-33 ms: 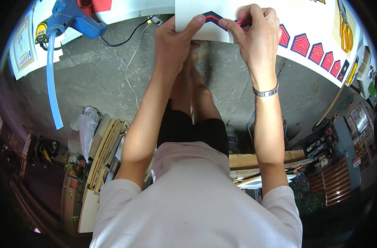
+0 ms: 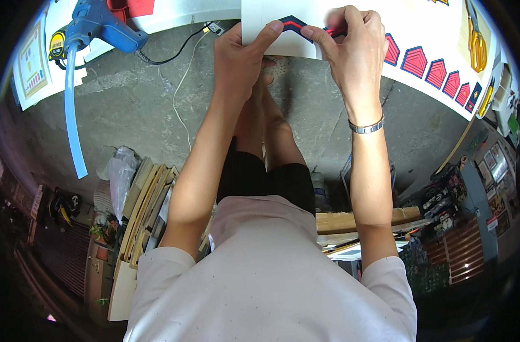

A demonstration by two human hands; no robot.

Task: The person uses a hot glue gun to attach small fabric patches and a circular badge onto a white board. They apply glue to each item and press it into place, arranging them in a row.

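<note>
At the near edge of a white board [image 2: 263, 14], a navy chevron patch [image 2: 293, 23] with a red stripe lies between my two hands. My left hand [image 2: 240, 54] is closed on its left end, the thumb pressing on top. My right hand [image 2: 354, 48] pinches the right part, its thumb on the navy cloth. A red bit shows beside those fingers, which are blurred at the tips and hide that end. Right of my right hand, several red and navy pentagonal patches [image 2: 415, 61] lie in a row on the white surface.
A blue glue gun [image 2: 109, 25] with a long blue glue stick [image 2: 72, 117] lies at the left, near a yellow-black tape measure [image 2: 57, 44]. Yellow-handled scissors [image 2: 477, 48] rest at the far right. A black cord [image 2: 169, 57] hangs off the table edge over the concrete floor.
</note>
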